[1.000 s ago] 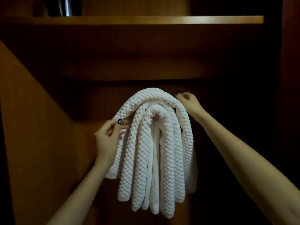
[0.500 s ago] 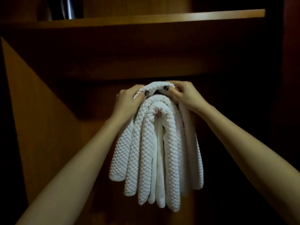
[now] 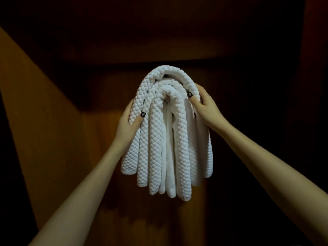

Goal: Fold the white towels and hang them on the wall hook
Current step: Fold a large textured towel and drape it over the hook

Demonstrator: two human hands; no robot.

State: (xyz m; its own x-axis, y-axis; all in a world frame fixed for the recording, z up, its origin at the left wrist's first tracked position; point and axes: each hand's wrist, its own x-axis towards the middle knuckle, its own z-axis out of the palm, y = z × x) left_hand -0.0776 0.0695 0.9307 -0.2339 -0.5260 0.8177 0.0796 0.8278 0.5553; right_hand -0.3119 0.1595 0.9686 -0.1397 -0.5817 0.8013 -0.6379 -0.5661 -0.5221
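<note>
HANDS AT THE HOOK: Two bare forearms, the left forearm (image 3: 85, 189) and the right forearm (image 3: 266, 167), rise from the bottom corners of the view toward a bundle of thick white quilted-weave towels (image 3: 166, 139). The left hand (image 3: 129, 119) grips the outermost fold on the bundle's left side. Its dark-nailed thumb presses on the front of the cloth and its fingers are hidden behind. The right hand (image 3: 204, 105) grips the outermost fold on the right side, somewhat higher, with its thumb on the front face and its fingers curled round the fold's outer edge.

The towels are folded into long bands and draped one over another in nested arches, their ends hanging straight down in a cluster. Smoother white cloth shows at the middle, between the quilted bands. Inside the innermost arch a small round wall hook (image 3: 167, 99) shows, dim and half covered, and the bundle hangs from that spot.

Behind it stands the brown wooden back panel (image 3: 92, 135) of a cupboard-like recess. The bundle sits midway between the panel's left and right edges, just below its shadowed top edge. An orange-brown wooden side panel (image 3: 35, 121) slants along the left, and the right side of the recess is lost in darkness.
</note>
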